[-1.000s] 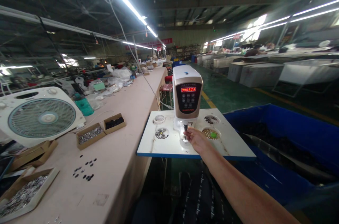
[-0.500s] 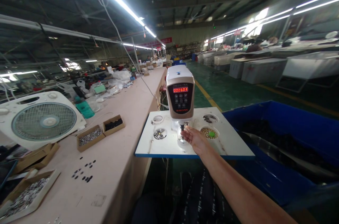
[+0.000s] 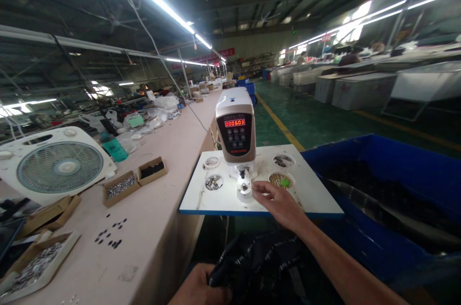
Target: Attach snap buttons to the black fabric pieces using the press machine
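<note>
A white snap-fastening press (image 3: 236, 122) with a red digital readout stands on a small white table (image 3: 223, 204). Beside its lit lower die (image 3: 245, 194) is my right hand (image 3: 279, 203), its fingers loosely bent with a gap between them and nothing visible in them. My left hand (image 3: 201, 286), low in the view, grips a dark garment (image 3: 257, 259) printed with small white lettering; the garment lies below the table's front edge. Round holes in the tabletop hold small parts, among them brass-coloured pieces (image 3: 277, 180) with a green item on top.
On the long bench (image 3: 151, 228) at left lie cardboard boxes of metal parts (image 3: 120, 187), scattered black discs (image 3: 113, 242) and a white box fan (image 3: 57, 163). A large blue bin (image 3: 370, 151) with dark material stands close on the right. A green floor aisle runs behind.
My right hand has drawn down and away from the press's upper punch to beside the lower die. My left hand has come into view, lifting the dark garment. The view has shifted slightly.
</note>
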Available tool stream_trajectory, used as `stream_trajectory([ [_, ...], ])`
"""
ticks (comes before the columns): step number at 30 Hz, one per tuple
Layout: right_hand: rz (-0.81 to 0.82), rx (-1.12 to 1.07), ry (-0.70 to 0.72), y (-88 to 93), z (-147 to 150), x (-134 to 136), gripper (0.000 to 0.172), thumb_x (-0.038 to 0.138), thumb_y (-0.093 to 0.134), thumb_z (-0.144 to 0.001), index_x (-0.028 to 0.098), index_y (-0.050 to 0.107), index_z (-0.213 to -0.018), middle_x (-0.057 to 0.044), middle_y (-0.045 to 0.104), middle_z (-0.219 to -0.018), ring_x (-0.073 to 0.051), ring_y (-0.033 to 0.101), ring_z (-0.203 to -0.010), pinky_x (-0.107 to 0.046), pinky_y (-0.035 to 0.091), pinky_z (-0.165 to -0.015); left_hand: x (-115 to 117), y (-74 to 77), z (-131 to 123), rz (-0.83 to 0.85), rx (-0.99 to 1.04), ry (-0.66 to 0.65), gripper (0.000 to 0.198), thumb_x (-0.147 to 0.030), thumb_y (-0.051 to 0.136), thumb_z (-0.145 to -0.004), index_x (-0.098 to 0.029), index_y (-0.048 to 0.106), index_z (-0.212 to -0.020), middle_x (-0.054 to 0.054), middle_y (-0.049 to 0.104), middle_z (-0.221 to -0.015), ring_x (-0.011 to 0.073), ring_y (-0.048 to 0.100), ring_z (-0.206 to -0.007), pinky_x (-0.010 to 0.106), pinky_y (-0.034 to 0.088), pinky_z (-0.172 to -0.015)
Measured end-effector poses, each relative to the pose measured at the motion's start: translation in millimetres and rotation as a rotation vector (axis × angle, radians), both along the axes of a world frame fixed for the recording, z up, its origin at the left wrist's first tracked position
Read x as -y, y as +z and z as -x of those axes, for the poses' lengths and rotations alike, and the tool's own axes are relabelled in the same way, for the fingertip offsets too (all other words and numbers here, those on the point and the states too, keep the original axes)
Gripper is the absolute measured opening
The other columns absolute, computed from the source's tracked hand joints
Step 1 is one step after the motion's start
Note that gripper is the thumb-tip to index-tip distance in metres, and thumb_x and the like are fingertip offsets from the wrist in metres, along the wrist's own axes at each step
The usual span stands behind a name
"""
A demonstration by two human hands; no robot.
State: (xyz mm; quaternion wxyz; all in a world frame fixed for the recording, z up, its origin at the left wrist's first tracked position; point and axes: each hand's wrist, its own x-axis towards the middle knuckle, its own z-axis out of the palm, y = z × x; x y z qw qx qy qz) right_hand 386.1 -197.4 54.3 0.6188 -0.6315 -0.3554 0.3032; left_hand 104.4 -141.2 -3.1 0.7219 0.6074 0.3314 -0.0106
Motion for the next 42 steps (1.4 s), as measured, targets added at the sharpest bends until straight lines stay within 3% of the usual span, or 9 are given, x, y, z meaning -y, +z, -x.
stream_trajectory([
  [3, -0.036, 0.597, 0.296, 2.4, 26.4, 36.5, 0.068, 0.039, 0.090, -0.064, 0.030, 0.068, -0.128, -0.008, 0.061, -0.139, -0.036, 0.046, -0.134, -0.049, 0.026, -0.117, -11.7, 11.5, -24.0, -0.039, 0.065, -0.057, 0.032, -0.037, 0.078, -0.068, -0.014, 0.056, -0.065, -0.004, 0.043, -0.059, 0.0073, 0.030, -0.053, 0.024, 0.021, -0.052],
  [6, 0.042, 0.780, 0.469, -9.8, 43.9, 47.2, 0.083, 0.032, 0.089, -0.063, 0.026, 0.059, -0.139, -0.011, 0.057, -0.143, -0.037, 0.042, -0.137, -0.051, 0.021, -0.118, -22.6, 25.6, -49.6, -0.090, 0.050, -0.104, 0.028, -0.035, 0.075, -0.066, -0.014, 0.056, -0.067, -0.003, 0.045, -0.061, 0.0087, 0.033, -0.055, 0.024, 0.024, -0.054],
  [10, 0.217, 0.646, 0.488, -24.2, 36.7, 33.5, 0.040, 0.023, 0.075, -0.075, 0.025, 0.073, -0.115, -0.007, 0.073, -0.114, -0.029, 0.064, -0.106, -0.038, 0.044, -0.094, -38.8, 38.7, -77.3, -0.226, 0.062, -0.182, 0.025, -0.033, 0.073, -0.065, -0.015, 0.055, -0.064, -0.005, 0.041, -0.061, 0.0092, 0.032, -0.058, 0.024, 0.022, -0.055],
  [12, 0.272, 0.528, 0.507, -24.7, 26.2, 25.8, 0.019, 0.023, 0.072, -0.078, 0.024, 0.076, -0.096, -0.002, 0.075, -0.094, -0.024, 0.066, -0.088, -0.029, 0.045, -0.077, -47.3, 41.9, -86.8, -0.268, 0.059, -0.208, 0.026, -0.035, 0.072, -0.066, -0.015, 0.055, -0.064, -0.005, 0.040, -0.061, 0.0096, 0.031, -0.059, 0.024, 0.022, -0.056],
  [15, 0.318, 0.398, 0.490, -24.3, 10.0, 17.2, 0.009, 0.025, 0.071, -0.077, 0.020, 0.073, -0.084, 0.002, 0.070, -0.076, -0.019, 0.062, -0.074, -0.025, 0.039, -0.064, -60.4, 43.7, -98.8, -0.309, 0.087, -0.248, 0.026, -0.037, 0.071, -0.069, -0.014, 0.059, -0.067, -0.005, 0.042, -0.062, 0.0103, 0.034, -0.061, 0.025, 0.026, -0.058],
  [20, 0.307, 0.274, 0.465, -32.2, -13.8, 0.8, 0.018, 0.035, 0.066, -0.083, 0.017, 0.070, -0.082, 0.003, 0.065, -0.069, -0.016, 0.056, -0.066, -0.024, 0.035, -0.058, -86.4, 42.8, -124.1, -0.306, 0.095, -0.280, 0.029, -0.041, 0.072, -0.071, -0.014, 0.062, -0.070, -0.005, 0.046, -0.060, 0.0102, 0.036, -0.058, 0.025, 0.027, -0.056],
  [29, 0.259, 0.461, 0.259, -34.6, -38.6, -42.2, 0.027, 0.041, 0.057, -0.091, 0.019, 0.070, -0.082, -0.001, 0.069, -0.077, -0.020, 0.061, -0.074, -0.027, 0.040, -0.066, -131.3, 32.4, -167.8, -0.255, 0.106, -0.192, 0.030, -0.039, 0.073, -0.068, -0.012, 0.068, -0.080, -0.001, 0.059, -0.067, 0.0130, 0.049, -0.063, 0.026, 0.037, -0.064],
  [37, 0.258, 0.553, 0.166, -42.6, -54.0, -72.2, 0.024, 0.038, 0.055, -0.092, 0.020, 0.070, -0.086, -0.003, 0.072, -0.081, -0.023, 0.064, -0.080, -0.028, 0.040, -0.070, -146.9, 27.8, -184.7, -0.352, 0.084, -0.068, 0.022, -0.034, 0.068, -0.064, -0.014, 0.064, -0.072, -0.004, 0.049, -0.060, 0.0118, 0.040, -0.059, 0.024, 0.027, -0.057],
  [42, 0.327, 0.639, 0.113, -46.8, -56.9, -81.8, 0.019, 0.034, 0.056, -0.091, 0.020, 0.070, -0.086, -0.004, 0.074, -0.086, -0.023, 0.066, -0.082, -0.027, 0.039, -0.068, -153.2, 20.7, -191.0, -0.322, 0.055, -0.023, 0.019, -0.030, 0.069, -0.062, -0.014, 0.066, -0.072, -0.002, 0.056, -0.062, 0.0138, 0.046, -0.061, 0.025, 0.033, -0.061],
])
